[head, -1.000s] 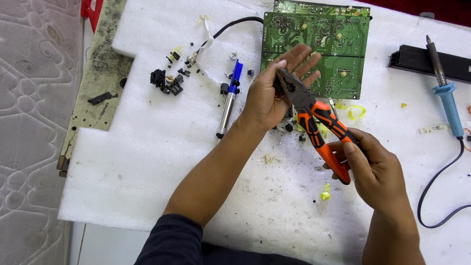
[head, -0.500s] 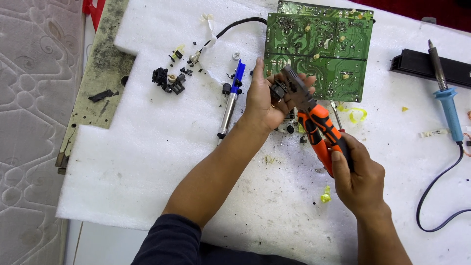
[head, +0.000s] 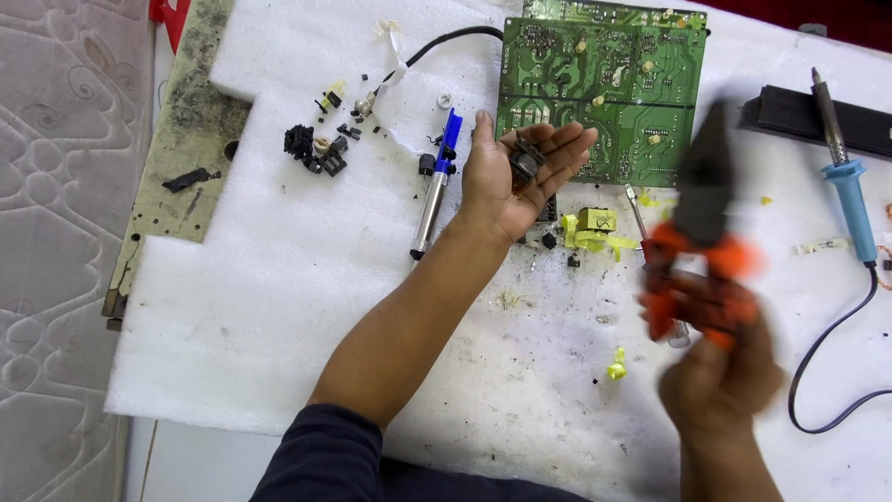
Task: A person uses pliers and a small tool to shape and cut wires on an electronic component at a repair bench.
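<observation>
The left hand (head: 516, 172) lies palm up at the upper middle of the frame, fingers spread, cupping a small dark component (head: 527, 160) in the palm. The right hand (head: 720, 367), blurred at lower right, is closed around the orange handles of a pair of pliers (head: 699, 232) whose dark nose points up.

Everything rests on a white foam sheet (head: 279, 307), soft and pitted, speckled with black crumbs and yellow scraps (head: 595, 228), spread over the counter. A green circuit board (head: 604, 84) lies flat at top centre. Left of the open hand lies a blue-and-silver solder pump (head: 435, 181); further left is a cluster of black parts (head: 311, 149). A blue-handled soldering iron (head: 844, 177) lies at the right edge beside a black bar (head: 790, 112). A quilted mattress (head: 56, 251) fills the left side.
</observation>
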